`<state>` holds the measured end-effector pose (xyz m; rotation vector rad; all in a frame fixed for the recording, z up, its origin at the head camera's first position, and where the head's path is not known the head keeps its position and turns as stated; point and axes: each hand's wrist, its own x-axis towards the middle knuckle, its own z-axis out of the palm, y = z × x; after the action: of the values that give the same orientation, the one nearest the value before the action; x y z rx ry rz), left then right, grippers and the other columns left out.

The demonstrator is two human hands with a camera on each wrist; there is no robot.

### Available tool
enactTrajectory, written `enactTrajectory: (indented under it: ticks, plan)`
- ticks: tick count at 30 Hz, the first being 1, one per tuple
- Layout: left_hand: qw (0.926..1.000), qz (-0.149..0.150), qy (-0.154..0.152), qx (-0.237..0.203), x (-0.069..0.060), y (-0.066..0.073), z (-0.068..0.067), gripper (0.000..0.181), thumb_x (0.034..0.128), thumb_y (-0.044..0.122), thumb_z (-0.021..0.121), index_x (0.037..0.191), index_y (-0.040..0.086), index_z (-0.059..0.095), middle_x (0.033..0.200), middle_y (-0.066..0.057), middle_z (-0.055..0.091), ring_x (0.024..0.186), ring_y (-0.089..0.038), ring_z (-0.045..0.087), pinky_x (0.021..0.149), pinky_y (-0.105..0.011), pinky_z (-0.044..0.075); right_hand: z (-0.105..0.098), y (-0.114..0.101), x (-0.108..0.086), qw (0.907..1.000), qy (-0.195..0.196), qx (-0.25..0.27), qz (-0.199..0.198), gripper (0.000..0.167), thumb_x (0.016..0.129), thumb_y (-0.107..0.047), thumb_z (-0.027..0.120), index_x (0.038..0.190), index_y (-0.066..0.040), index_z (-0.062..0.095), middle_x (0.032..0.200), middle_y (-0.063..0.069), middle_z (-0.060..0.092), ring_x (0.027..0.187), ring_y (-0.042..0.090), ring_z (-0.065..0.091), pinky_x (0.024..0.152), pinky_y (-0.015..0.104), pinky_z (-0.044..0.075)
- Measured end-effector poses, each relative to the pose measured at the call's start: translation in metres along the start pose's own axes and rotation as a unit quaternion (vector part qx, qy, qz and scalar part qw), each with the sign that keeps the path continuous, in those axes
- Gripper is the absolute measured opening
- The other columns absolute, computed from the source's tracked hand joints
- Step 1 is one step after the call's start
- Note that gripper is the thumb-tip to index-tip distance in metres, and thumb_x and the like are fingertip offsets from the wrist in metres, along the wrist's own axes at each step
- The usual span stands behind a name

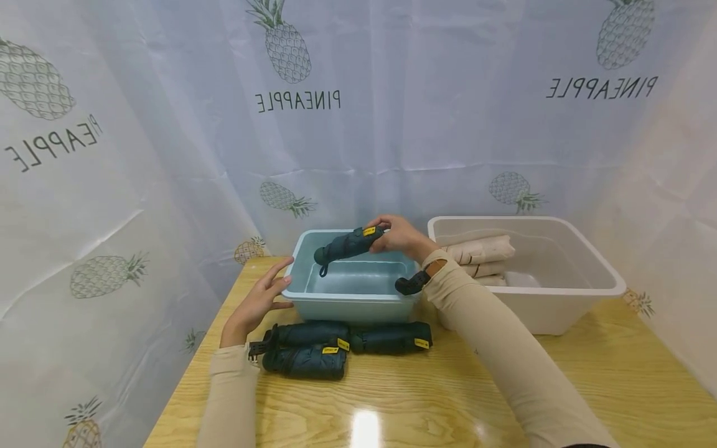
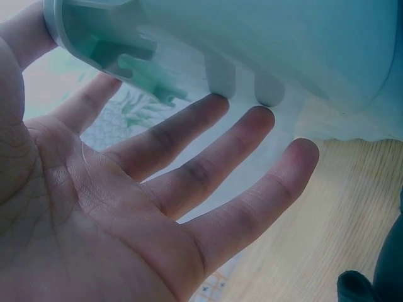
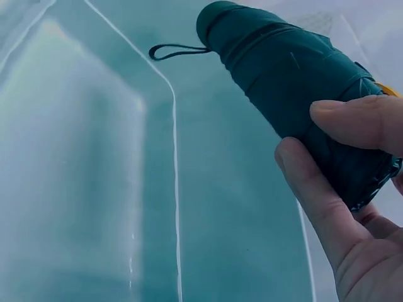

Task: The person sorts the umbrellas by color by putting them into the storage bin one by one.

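A dark green folded umbrella (image 1: 348,244) with a yellow tag and a wrist loop is pinched at one end by my right hand (image 1: 402,238). It tilts over the light blue bin (image 1: 353,309), with its loop end lower and to the left. In the right wrist view, the thumb and fingers grip the umbrella (image 3: 283,69) above the bin's bare floor (image 3: 82,170). My left hand (image 1: 259,306) rests at the bin's left end. Its fingers (image 2: 245,211) spread out straight under the rim, in the left wrist view.
In front of the blue bin, three dark folded umbrellas (image 1: 392,339) lie on the wooden table (image 1: 426,398). A larger white bin (image 1: 538,311) to the right holds several cream-coloured folded bundles (image 1: 482,251). Behind hangs a pineapple-print curtain (image 1: 403,124).
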<state>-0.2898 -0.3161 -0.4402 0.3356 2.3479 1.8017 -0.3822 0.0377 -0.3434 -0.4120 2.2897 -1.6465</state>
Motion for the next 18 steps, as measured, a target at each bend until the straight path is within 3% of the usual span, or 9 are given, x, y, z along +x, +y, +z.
enactTrajectory:
  ticks: [5,18]
  plan:
    - [1.0000,0.000,-0.003,-0.005,0.000,0.001,0.000,0.060,0.1083,0.044,0.048,0.163,0.036,0.024,0.164,-0.021,0.032,0.138,-0.048,0.049,0.103,-0.058,0.053,0.005,-0.001,0.013,0.9999,-0.013,0.008,0.006,0.050,0.074,0.018,0.076,0.116,-0.008,0.066,0.141,0.016,0.054,0.114,0.034,0.060,0.089,0.037,0.060]
    - [1.0000,0.001,0.001,-0.005,-0.002,0.003,0.002,0.062,0.1078,0.044,0.049,0.163,0.036,0.024,0.168,-0.020,0.025,0.143,-0.049,0.043,0.102,-0.058,0.053,0.016,0.010,0.037,0.9981,-0.036,-0.044,0.023,0.051,0.073,0.019,0.076,0.118,-0.002,0.067,0.133,0.025,0.060,0.109,0.035,0.063,0.083,0.037,0.062]
